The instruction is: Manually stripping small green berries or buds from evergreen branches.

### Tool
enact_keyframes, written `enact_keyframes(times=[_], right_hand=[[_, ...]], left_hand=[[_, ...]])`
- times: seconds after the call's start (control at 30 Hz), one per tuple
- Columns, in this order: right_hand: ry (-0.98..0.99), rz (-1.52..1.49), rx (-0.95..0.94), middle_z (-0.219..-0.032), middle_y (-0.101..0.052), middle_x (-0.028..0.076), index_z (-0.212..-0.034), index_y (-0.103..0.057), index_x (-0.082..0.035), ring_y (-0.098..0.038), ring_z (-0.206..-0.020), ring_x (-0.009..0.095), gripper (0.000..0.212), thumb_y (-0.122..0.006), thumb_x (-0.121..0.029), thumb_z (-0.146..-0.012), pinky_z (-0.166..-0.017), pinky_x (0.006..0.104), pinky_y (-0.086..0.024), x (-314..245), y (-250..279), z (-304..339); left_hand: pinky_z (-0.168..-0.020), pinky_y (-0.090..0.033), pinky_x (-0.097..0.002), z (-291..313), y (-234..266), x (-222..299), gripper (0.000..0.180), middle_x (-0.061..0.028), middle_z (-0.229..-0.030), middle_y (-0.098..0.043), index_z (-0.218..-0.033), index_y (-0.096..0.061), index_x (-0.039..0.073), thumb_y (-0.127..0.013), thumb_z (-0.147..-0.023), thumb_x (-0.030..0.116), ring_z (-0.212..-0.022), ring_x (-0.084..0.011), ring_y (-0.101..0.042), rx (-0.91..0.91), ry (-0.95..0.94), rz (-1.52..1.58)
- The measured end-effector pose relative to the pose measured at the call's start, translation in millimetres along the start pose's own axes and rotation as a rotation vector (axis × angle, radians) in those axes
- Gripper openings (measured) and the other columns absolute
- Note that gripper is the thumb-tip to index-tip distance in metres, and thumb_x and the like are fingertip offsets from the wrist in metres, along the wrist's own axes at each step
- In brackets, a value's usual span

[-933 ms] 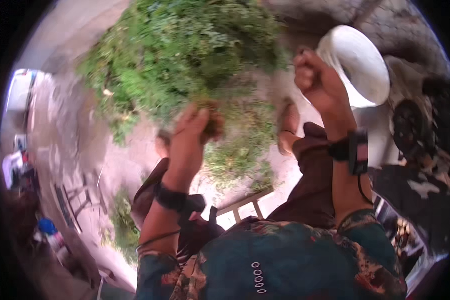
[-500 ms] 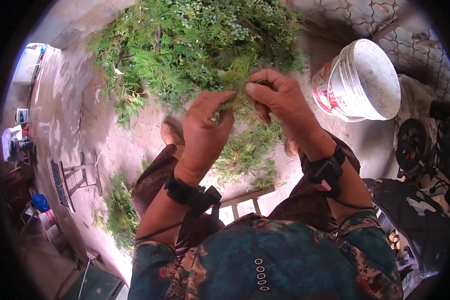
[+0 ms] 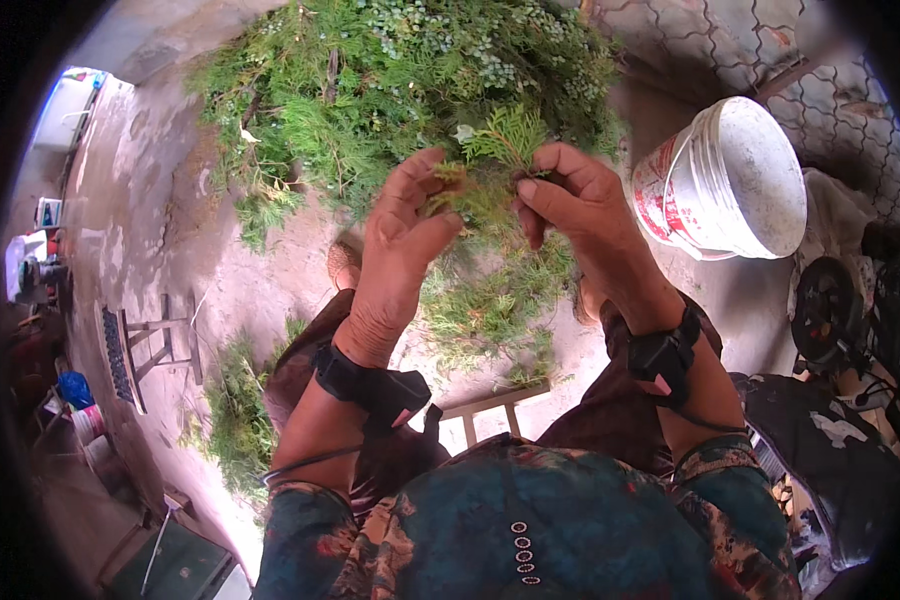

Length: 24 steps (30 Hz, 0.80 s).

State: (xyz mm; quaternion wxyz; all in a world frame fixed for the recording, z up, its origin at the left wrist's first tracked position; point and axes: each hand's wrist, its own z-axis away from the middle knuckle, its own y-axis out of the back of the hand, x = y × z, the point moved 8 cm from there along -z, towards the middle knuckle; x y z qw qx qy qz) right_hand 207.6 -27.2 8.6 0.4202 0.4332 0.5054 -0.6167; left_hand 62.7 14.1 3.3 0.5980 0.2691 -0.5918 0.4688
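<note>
A small green conifer sprig [image 3: 510,138] with flat, scaly leaves is pinched between the thumb and fingers of my right hand [image 3: 588,208]. Just left of it, my left hand [image 3: 400,228] has its thumb and fingers spread apart, close to some yellowish leaf tips. I cannot tell whether those tips touch the fingers. Beyond both hands lies a big heap of cut conifer branches [image 3: 360,110], dotted with pale bluish-green cones. Loose clippings [image 3: 495,305] are scattered on the floor between my feet, below the hands.
On the right a white and red plastic bucket [image 3: 660,190] leans over, its mouth facing right. A smaller pile of greenery [image 3: 238,410] lies by my left leg, near a small stool [image 3: 150,350]. A dark padded item [image 3: 820,440] is close on my right.
My left hand has opened and drawn slightly away from the right, where before its fingers were closed at the sprig. The sprig now shows more clearly in my right hand.
</note>
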Motion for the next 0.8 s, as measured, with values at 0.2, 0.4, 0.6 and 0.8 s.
enact_keyframes(times=[0.2,0.4,0.6,0.8], right_hand=[[-0.051,0.095,-0.106,-0.061,-0.053,0.000,-0.089,-0.055,-0.001,-0.050,-0.052,0.005,0.009,-0.055,-0.009,-0.085,-0.045,0.0211,-0.040,12.4,-9.2,4.1],[-0.081,0.185,-0.102,-0.062,-0.053,0.002,-0.084,-0.057,-0.001,-0.050,-0.051,0.007,0.014,-0.055,-0.015,-0.085,-0.046,0.0228,-0.040,5.6,-9.8,8.7],[0.225,0.510,-0.027,-0.069,-0.057,0.019,-0.077,-0.059,0.001,-0.057,-0.063,0.031,0.021,-0.054,-0.020,-0.076,-0.059,0.0392,-0.044,-9.5,-3.5,-5.4],[0.266,0.537,0.190,-0.071,-0.059,0.019,-0.077,-0.060,0.002,-0.059,-0.066,0.031,0.023,-0.054,-0.020,-0.075,-0.062,0.0391,-0.046,-30.9,39.6,4.2]], left_hand=[[-0.096,-0.035,-0.0325,-5.1,6.4,3.3,0.040,-0.0104,-0.113,-0.054,-0.121,-0.047,-0.002,-0.054,-0.087,0.017,-0.105,-0.0183,-0.051,-0.047,-0.043,0.105],[-0.083,-0.041,-0.0239,-8.2,4.7,-7.7,0.025,-0.0022,-0.097,-0.061,-0.109,-0.059,0.002,-0.060,-0.086,0.012,-0.093,-0.0096,-0.052,-0.038,-0.041,0.003],[-0.088,-0.045,-0.0297,-9.4,28.0,2.3,0.029,-0.0085,-0.106,-0.060,-0.110,-0.056,-0.002,-0.054,-0.090,0.018,-0.097,-0.0158,-0.056,0.243,0.006,-0.129],[-0.098,-0.042,-0.0386,-40.3,139.7,-7.4,0.042,-0.0170,-0.125,-0.049,-0.128,-0.036,-0.002,-0.046,-0.094,0.021,-0.111,-0.0284,-0.052,0.411,-0.040,0.351]])
